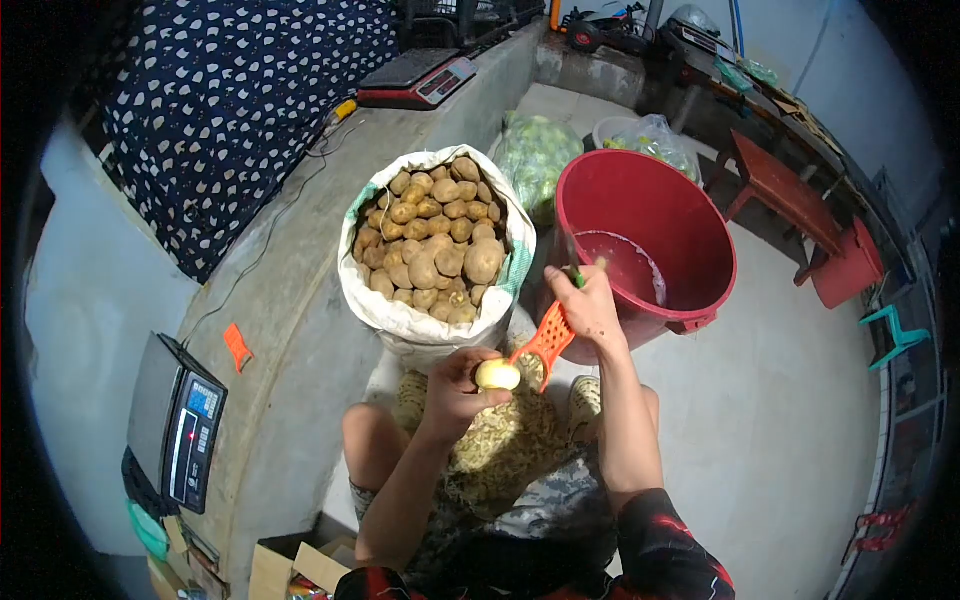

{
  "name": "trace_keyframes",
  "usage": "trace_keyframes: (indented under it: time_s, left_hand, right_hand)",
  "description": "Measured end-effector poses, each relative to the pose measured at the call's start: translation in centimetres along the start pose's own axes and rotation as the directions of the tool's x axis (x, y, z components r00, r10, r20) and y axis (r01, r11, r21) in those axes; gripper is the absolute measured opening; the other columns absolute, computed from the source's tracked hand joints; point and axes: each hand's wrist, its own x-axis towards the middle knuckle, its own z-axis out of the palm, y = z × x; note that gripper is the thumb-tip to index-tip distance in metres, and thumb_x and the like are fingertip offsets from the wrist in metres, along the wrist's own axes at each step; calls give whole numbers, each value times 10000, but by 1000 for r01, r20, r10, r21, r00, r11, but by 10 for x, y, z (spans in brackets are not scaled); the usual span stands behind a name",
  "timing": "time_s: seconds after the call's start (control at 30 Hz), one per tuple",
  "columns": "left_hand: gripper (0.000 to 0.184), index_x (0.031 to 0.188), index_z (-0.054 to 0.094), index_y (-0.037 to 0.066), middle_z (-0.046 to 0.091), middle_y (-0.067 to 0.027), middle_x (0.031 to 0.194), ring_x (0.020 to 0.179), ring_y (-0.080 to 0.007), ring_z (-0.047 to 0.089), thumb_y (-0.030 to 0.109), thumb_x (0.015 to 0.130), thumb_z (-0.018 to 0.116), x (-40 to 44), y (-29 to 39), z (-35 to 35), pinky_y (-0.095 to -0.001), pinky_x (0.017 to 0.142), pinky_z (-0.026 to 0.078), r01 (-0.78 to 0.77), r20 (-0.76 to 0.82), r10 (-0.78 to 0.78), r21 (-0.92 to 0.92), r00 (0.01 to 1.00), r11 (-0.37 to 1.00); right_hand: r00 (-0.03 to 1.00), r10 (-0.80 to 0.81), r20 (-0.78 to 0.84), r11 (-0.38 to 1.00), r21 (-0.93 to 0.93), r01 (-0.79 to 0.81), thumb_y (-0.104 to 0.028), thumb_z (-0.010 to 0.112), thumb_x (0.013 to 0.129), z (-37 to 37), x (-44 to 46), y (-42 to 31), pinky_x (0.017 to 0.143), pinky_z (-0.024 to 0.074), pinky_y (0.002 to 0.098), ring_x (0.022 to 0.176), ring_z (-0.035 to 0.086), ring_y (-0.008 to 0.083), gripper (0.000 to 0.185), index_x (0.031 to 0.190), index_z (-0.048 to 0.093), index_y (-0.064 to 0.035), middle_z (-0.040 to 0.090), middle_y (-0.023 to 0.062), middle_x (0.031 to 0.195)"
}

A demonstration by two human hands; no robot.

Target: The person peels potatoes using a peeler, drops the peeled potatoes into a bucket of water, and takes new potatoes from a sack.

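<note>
Round, pale-yellow peeled potato [498, 375], lower centre: left hand [458, 392] is pinching it, fingers curled; likely firm, light, slippery, best held sideways. Orange plastic peeler [550, 338]: right hand [586, 302] is gripping, fingers closed.

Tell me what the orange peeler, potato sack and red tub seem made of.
Orange peeler: probably moulded plastic, bright even colour across its holed frame.
Potato sack: likely woven plastic, thin and creased at the rim; weave unclear.
Red tub: seemingly plastic, smooth, faintly glossy, thick-lipped.
</note>
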Motion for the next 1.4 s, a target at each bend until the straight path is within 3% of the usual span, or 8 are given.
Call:
trace_keyframes:
  time_s: [0.07, 0.27, 0.37, 0.57, 0.63, 0.97, 1.13, 1.4]
  left_hand:
    - [446, 1105, 586, -5, 650, -70, 1013, 921, -143, 621, -85, 698, 750, -2, 1, 1, -283, 813, 502, -13, 24, 12, 39, 1000, 999]
    - [427, 1129, 579, -6, 648, -67, 1037, 936, -139, 617, -92, 730, 702, -3, -7, -4, -277, 821, 498, 57, 14, -56, -99, 998, 993]
    - [421, 1150, 573, -4, 640, -63, 1052, 970, -139, 605, -84, 744, 656, -2, -12, 1, -285, 852, 485, 24, 6, -23, -276, 1000, 961]
    - [355, 1170, 558, 3, 619, -73, 1039, 966, -176, 595, -59, 822, 592, -3, -13, -1, -319, 883, 464, 99, -124, -86, 107, 989, 989]
    - [327, 1174, 554, 5, 611, -93, 1077, 980, -207, 587, -50, 852, 577, -4, -20, 1, -351, 898, 456, 56, -52, -91, -464, 995, 884]
    - [501, 1192, 523, 15, 564, -128, 1130, 1061, -243, 528, 268, 821, 744, 1, -13, 1, -364, 915, 440, 82, -135, -260, -727, 956, 681]
    - [471, 1187, 556, 60, 612, -120, 1077, 952, -242, 550, 447, 918, 560, 8, -34, -13, -372, 823, 430, 213, 137, -175, -802, 975, 558]
    - [474, 1172, 564, 72, 646, -103, 961, 821, -201, 567, 487, 971, 450, 29, -50, -4, -352, 757, 435, 303, 213, -217, -695, 953, 652]
  right_hand:
    - [987, -132, 89, 989, -60, 137, -213, 607, 888, 6, -5, -4, 456, 297, 317, 496, 363, 66, 411, 575, 483, 23, 373, -3, 485]
    - [989, 138, -52, 974, 190, -126, -209, 605, 870, 6, 1, 0, 466, 348, 339, 505, 391, 66, 403, 567, 494, 31, 446, -22, 494]
    - [998, -58, -11, 996, 60, 59, -205, 602, 876, 13, -2, 3, 462, 341, 334, 506, 382, 62, 404, 558, 493, 18, 448, -27, 499]
    - [994, 6, -110, 989, 150, 11, -219, 603, 899, 14, 0, 2, 471, 280, 300, 517, 336, 60, 422, 550, 456, -33, 373, -51, 513]
    - [996, -55, -71, 985, 162, 66, -211, 603, 905, 18, -4, 3, 479, 280, 289, 526, 337, 52, 416, 553, 457, -43, 374, -61, 522]
    - [970, -42, -241, 966, 238, 101, -200, 605, 921, 6, 14, 37, 458, 236, 290, 504, 317, 46, 427, 549, 447, -61, 377, -82, 528]
    - [967, 13, -256, 961, 270, 58, -209, 597, 929, 0, 18, 53, 462, 231, 293, 510, 310, 44, 440, 543, 424, -89, 364, -91, 542]
    - [925, 74, -374, 899, 427, 100, -194, 617, 919, -38, 19, 67, 496, 244, 285, 546, 316, 46, 409, 561, 444, -97, 379, -89, 576]
